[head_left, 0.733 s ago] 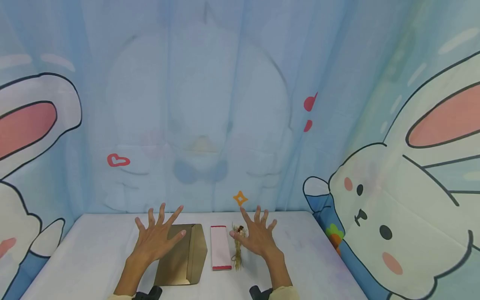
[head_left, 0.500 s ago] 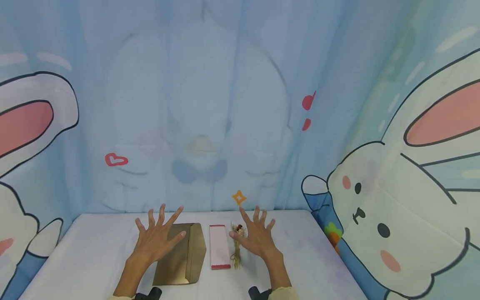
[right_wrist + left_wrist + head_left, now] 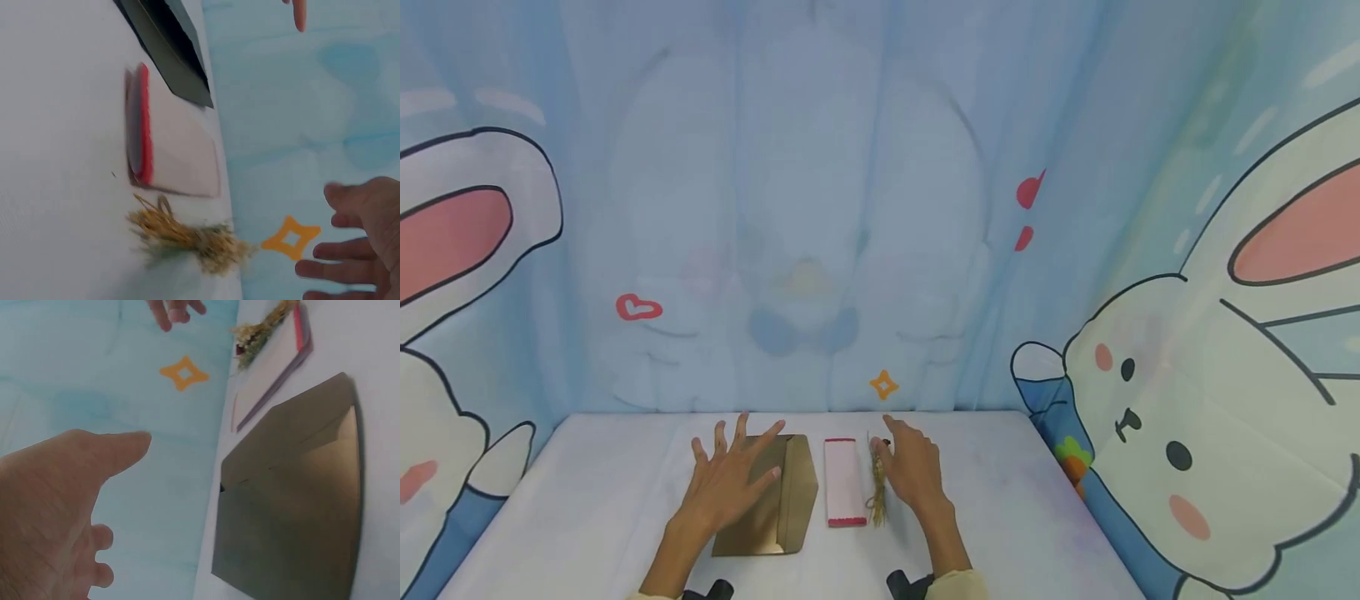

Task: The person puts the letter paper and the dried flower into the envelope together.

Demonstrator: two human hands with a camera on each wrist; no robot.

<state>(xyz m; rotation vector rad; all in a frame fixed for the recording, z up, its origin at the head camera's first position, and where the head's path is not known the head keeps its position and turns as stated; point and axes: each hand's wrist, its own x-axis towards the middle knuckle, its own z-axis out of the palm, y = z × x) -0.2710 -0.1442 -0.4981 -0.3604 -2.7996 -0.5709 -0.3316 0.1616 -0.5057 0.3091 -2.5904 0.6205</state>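
My left hand (image 3: 724,490) hovers over a gold-brown envelope (image 3: 796,492), its fingers spread. In the left wrist view the thumb stands apart from the envelope (image 3: 294,512), whose flap is unfolded. To the right of it lies a folded pale pink sheet (image 3: 845,485) with red edges. A small tied bunch of dried flowers (image 3: 878,498) lies beside that sheet. My right hand (image 3: 916,468) is above the bunch and hides part of its top in the head view. The right wrist view has its fingers loosely bent, apart from the dried flowers (image 3: 206,244), holding nothing.
Everything lies on a white-covered table (image 3: 1015,517). Behind it hangs a light blue curtain (image 3: 797,192) that meets the far table edge. Printed rabbits (image 3: 1150,400) cover the side cloths.
My right hand has gone from spread fingers to more gathered, bent ones, shifting slightly left over the dried flowers. The left hand stays spread and has moved slightly right. The head view tilts slightly.
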